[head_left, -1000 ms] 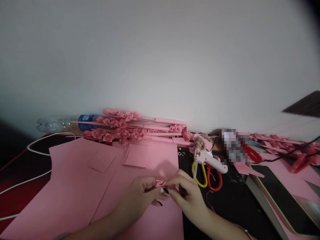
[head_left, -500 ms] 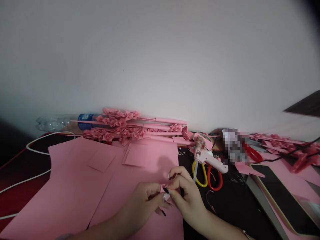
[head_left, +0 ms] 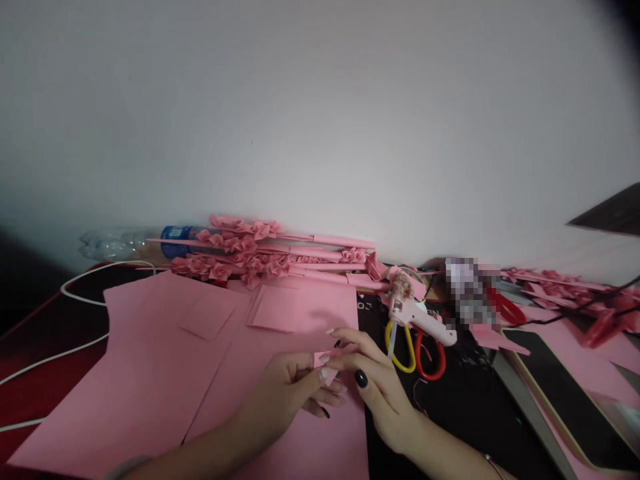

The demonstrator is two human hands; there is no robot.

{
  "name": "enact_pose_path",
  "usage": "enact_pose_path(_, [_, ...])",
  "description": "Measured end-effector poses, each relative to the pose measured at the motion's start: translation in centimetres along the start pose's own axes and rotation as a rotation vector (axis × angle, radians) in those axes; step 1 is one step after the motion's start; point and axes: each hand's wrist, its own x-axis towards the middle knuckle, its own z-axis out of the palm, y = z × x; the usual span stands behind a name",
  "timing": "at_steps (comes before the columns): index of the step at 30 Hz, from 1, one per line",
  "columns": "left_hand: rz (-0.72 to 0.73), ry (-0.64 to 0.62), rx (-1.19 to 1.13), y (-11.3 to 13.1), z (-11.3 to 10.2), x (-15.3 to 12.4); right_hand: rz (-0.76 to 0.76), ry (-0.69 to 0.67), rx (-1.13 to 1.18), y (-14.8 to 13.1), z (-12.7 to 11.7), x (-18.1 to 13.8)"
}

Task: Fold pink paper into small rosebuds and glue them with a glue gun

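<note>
Folded pink paper [head_left: 320, 359], small: located in front of me, above the large sheet, between my two hands. Left hand [head_left: 286, 385]: thumb and index finger pinch the paper from its left side; the remaining fingers curl below it. Right hand [head_left: 383, 383]: fingers spread, index fingertip against the paper, thumb apart from it, the other visible fingertips raised beyond. Exact fold hidden in part by my fingers.

Surface, near side: a large pink sheet [head_left: 295, 453] lies under my hands; a second pink sheet [head_left: 135, 380] lies to its left, a white cable [head_left: 60, 360] running beside it. To my right, a dark mat [head_left: 465, 420] and, further right, a phone [head_left: 570, 400] with a dark screen.

Further out: a yellow handle loop [head_left: 413, 353] and a red handle loop [head_left: 441, 363] just beyond my right hand, with a pale glue gun [head_left: 420, 320] partly across them. Small pink squares [head_left: 275, 310] rest on the sheets.

Far edge: pink paper flowers [head_left: 245, 267] on stems, lying sideways; a clear bottle [head_left: 113, 245] on its side at their left. Behind all, a pale wall [head_left: 320, 133].
</note>
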Motion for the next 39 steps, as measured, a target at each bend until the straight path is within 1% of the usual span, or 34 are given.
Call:
enact_pose_path(8, [0.025, -0.039, 0.031, -0.1, -0.2, 0.0, -0.004, -0.011, -0.019, 0.1, -0.1, -0.1])
enact_pose_path(15, [0.028, -0.013, 0.061, 0.1, 0.0, 0.0, 0.057, 0.002, 0.151, 0.2, -0.3, 0.3])
enact_pose_path(18, [0.016, -0.021, 0.069, 0.0, 0.0, 0.1, 0.099, 0.077, 0.170, 0.4, 0.1, 0.4])
enact_pose_path(20, [0.006, -0.057, 0.084, -0.3, 0.0, 0.1, 0.143, 0.114, 0.169, 0.6, 0.4, 0.4])
enact_pose_path(22, [0.011, -0.121, 0.108, -0.6, -0.2, 0.0, 0.165, 0.063, 0.110, 0.9, 0.6, 0.4])
enact_pose_path(25, [0.017, -0.199, 0.149, -0.9, -0.3, -0.1, 0.142, -0.103, -0.049, 0.9, 0.7, 0.4])
enact_pose_path(27, [0.009, -0.220, 0.175, -0.9, -0.3, -0.2, 0.118, -0.203, -0.121, 0.8, 0.6, 0.4])
enact_pose_path(29, [-0.001, -0.229, 0.203, -0.8, -0.3, -0.2, 0.093, -0.269, -0.150, 0.7, 0.4, 0.5])
enact_pose_path(31, [-0.012, -0.232, 0.220, -0.7, -0.2, -0.2, 0.067, -0.292, -0.166, 0.5, 0.4, 0.5])
enact_pose_path(34, [-0.031, -0.232, 0.213, -0.6, -0.1, -0.2, 0.037, -0.274, -0.219, 0.2, 0.4, 0.4])
enact_pose_path(36, [-0.035, -0.232, 0.206, -0.7, -0.1, -0.2, 0.031, -0.263, -0.240, 0.1, 0.6, 0.3])
enact_pose_path(39, [-0.022, -0.239, 0.192, -0.7, -0.1, -0.2, 0.055, -0.247, -0.200, 0.3, 0.8, 0.1])
